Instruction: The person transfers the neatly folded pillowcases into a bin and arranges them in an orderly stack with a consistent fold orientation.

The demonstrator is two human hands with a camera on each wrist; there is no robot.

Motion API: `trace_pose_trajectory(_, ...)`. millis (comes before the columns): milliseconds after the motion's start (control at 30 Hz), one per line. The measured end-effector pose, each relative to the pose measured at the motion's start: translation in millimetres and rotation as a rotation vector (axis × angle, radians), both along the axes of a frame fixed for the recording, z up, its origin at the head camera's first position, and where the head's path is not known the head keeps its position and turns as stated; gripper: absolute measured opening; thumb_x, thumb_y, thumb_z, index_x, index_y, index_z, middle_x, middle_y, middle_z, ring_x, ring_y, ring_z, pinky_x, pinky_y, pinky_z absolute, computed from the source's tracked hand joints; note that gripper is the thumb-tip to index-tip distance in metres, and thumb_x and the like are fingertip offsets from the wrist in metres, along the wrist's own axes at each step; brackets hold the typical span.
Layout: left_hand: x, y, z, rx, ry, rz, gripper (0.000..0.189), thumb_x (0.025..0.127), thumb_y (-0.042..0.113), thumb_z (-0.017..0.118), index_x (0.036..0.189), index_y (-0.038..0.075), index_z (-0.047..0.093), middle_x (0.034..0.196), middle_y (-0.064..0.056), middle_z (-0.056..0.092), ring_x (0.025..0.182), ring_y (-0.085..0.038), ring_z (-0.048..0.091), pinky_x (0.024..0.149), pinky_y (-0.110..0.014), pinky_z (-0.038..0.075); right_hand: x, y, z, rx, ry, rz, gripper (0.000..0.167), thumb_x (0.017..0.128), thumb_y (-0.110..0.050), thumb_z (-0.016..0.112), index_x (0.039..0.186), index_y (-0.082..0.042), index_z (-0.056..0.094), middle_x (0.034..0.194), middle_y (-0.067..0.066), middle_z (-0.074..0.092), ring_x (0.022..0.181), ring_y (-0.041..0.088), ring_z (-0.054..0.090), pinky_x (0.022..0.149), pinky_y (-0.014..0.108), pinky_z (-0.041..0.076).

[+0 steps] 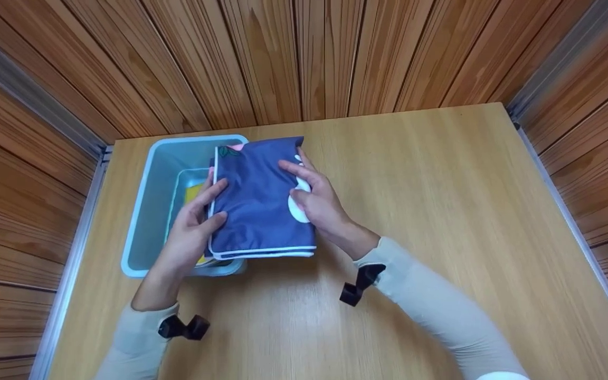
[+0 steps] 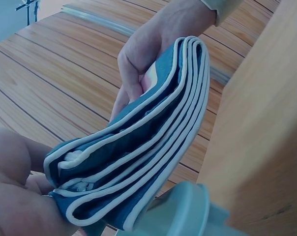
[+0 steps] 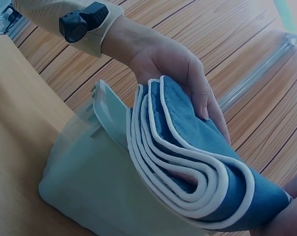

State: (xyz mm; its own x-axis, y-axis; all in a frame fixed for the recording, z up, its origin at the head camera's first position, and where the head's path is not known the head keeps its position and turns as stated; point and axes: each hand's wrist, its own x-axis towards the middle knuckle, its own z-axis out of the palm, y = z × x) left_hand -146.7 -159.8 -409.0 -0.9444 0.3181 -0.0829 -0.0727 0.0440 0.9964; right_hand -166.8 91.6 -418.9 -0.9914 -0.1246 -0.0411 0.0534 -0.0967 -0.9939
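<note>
A folded navy cloth (image 1: 262, 206) with white piping is held up between both hands, partly over a light blue plastic bin (image 1: 138, 211). A white shape shows at its right edge and a pink and green print at its top left corner. My left hand (image 1: 185, 235) grips the left edge, thumb on top. At the right edge my right hand (image 1: 325, 206) holds the cloth between thumb and fingers. Several stacked layers of the cloth (image 2: 138, 142) show edge-on in the left wrist view. The fingertips beneath the cloth are hidden.
Inside the bin lies something yellow (image 1: 192, 193), mostly covered by the cloth. The bin stands at the left of a wooden table (image 1: 430, 211). Wood-plank walls (image 1: 335, 58) enclose the back and sides, with metal strips (image 1: 573, 211) along the table's side edges.
</note>
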Motion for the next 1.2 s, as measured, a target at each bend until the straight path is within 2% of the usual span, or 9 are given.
trace_pose_trajectory(167,0.3,-6.0,-0.2,-0.011,-0.002,-0.002,0.057,0.104,-0.004,0.045,0.158,0.011,0.037,0.17,0.01,0.011,0.156,-0.014,-0.001,0.126,-0.041,0.004,-0.1,-5,0.2,-0.016,-0.027,0.004,0.056,0.094,0.016,0.047,0.144,-0.007,0.058,0.17,-0.006,0.017,0.157,0.017,0.006,0.124,0.034,0.015)
trace_pose_trajectory(267,0.0,-9.3,0.4,-0.024,0.006,-0.004,0.056,0.104,-0.004,0.046,0.158,0.011,0.038,0.17,0.011,0.012,0.156,-0.014,-0.001,0.126,-0.042,0.002,-0.3,-8,0.5,-0.017,-0.032,0.011,0.055,0.095,0.016,0.047,0.144,-0.007,0.058,0.17,-0.005,0.016,0.157,0.017,0.005,0.125,0.035,0.007)
trace_pose_trajectory(400,-0.5,-14.0,1.3,-0.03,0.003,0.003,0.056,0.104,-0.004,0.046,0.158,0.011,0.038,0.17,0.011,0.013,0.156,-0.013,-0.002,0.126,-0.042,0.001,-1.1,-12,0.6,-0.015,-0.022,0.019,0.055,0.094,0.016,0.046,0.144,-0.006,0.058,0.17,-0.004,0.015,0.157,0.018,0.005,0.126,0.037,0.005)
trace_pose_trajectory(700,-1.1,-25.3,2.3,-0.025,-0.021,0.024,0.056,0.104,-0.006,0.044,0.158,0.006,0.036,0.171,0.002,0.009,0.157,-0.017,0.0,0.126,-0.042,0.01,-4.7,-22,1.2,0.002,0.007,0.055,0.056,0.093,0.017,0.045,0.144,-0.003,0.056,0.171,0.0,0.013,0.157,0.018,0.004,0.125,0.035,0.004)
trace_pose_trajectory(1033,0.3,-37.6,1.6,0.015,-0.006,0.024,0.055,0.104,-0.007,0.043,0.157,-0.001,0.032,0.172,-0.001,0.008,0.157,-0.02,-0.003,0.125,-0.038,0.011,-5.8,-36,1.6,-0.001,-0.01,0.063,0.056,0.094,0.017,0.046,0.144,-0.004,0.057,0.171,-0.001,0.013,0.157,0.017,0.004,0.125,0.033,0.006)
trace_pose_trajectory(1200,0.5,-45.0,2.0,0.019,-0.018,0.03,0.055,0.104,-0.005,0.044,0.158,0.0,0.03,0.172,-0.003,0.009,0.157,-0.023,-0.001,0.125,-0.04,0.012,-6.9,-43,0.6,-0.011,-0.011,0.066,0.056,0.093,0.017,0.046,0.144,-0.004,0.057,0.171,0.0,0.013,0.157,0.019,0.006,0.125,0.034,0.007)
